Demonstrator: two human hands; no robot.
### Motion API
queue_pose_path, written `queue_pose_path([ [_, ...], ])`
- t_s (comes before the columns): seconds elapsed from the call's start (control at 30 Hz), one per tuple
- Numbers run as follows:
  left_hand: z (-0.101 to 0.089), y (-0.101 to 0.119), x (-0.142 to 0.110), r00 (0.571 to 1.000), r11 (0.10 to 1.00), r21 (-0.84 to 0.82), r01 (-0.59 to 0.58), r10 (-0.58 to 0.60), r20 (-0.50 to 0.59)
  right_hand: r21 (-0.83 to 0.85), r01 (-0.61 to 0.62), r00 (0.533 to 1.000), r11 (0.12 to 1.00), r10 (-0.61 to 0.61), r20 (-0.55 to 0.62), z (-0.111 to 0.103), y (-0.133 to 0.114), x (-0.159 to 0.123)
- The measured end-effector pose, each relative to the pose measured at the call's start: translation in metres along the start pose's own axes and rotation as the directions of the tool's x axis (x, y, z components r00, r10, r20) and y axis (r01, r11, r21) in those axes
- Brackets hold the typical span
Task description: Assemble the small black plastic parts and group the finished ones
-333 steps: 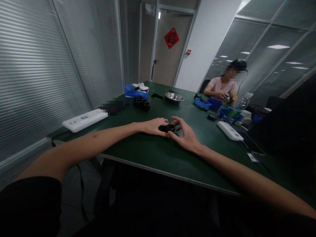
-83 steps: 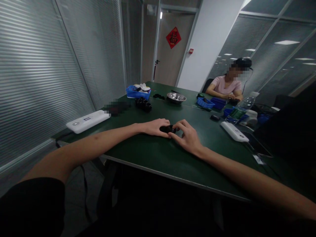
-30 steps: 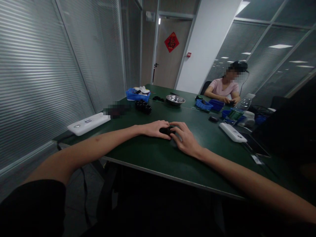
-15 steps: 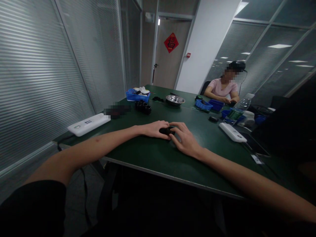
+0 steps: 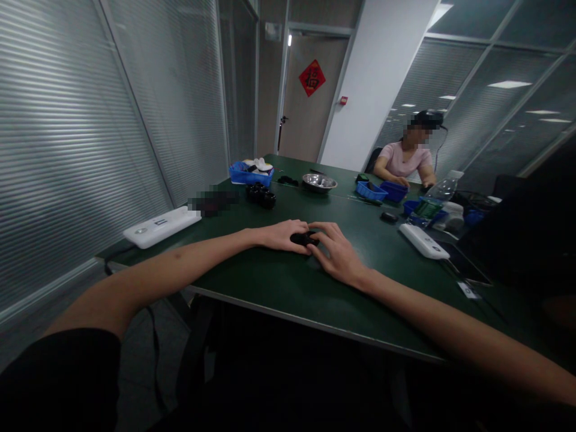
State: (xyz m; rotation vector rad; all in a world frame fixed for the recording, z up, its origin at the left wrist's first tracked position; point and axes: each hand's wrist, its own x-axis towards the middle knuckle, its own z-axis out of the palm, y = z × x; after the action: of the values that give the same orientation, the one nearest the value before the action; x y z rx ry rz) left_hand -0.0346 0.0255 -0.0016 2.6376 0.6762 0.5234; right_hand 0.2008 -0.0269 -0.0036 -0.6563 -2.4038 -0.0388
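Note:
A small dark object point(image 5: 302, 239) lies low at the tabletop between my hands; fingers cover parts of it, so its kind does not show. From the left, my left hand point(image 5: 284, 235) grips it, thumb on the near side and fingers on the far side. My right hand point(image 5: 333, 251) curls in from the right, fingertips closed on its right end. Beyond them stand several glossy black round pieces point(image 5: 261, 196) and a shiny metal bowl point(image 5: 319, 183).
On the green table point(image 5: 270, 282), a blue basket point(image 5: 252, 175) of parts stands back left. White power banks point(image 5: 162, 227) lie left and right. A plastic bottle point(image 5: 435, 198), blue trays point(image 5: 371, 191) and a phone point(image 5: 465, 264) are rightward. A person point(image 5: 407, 157) sits across.
My hands and the small dark object look nearly unmoved. Across the table, the other person's head and hands have shifted slightly.

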Motion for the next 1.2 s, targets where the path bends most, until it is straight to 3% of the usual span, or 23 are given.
queue_pose_path([
  [0.8, -0.0004, 0.0009, -0.0007, 0.999, 0.998, 0.046, 0.038, -0.038, 0.007, 0.046, 0.059, 0.998, 0.997, -0.060, 0.014, 0.0019, 0.0056, -0.0024],
  [1.2, -0.0007, 0.0016, -0.0009, 0.996, 0.995, 0.057, 0.087, -0.089, 0.018, 0.101, 0.018, 1.000, 0.995, -0.020, 0.019, 0.0009, 0.0046, -0.0024],
])
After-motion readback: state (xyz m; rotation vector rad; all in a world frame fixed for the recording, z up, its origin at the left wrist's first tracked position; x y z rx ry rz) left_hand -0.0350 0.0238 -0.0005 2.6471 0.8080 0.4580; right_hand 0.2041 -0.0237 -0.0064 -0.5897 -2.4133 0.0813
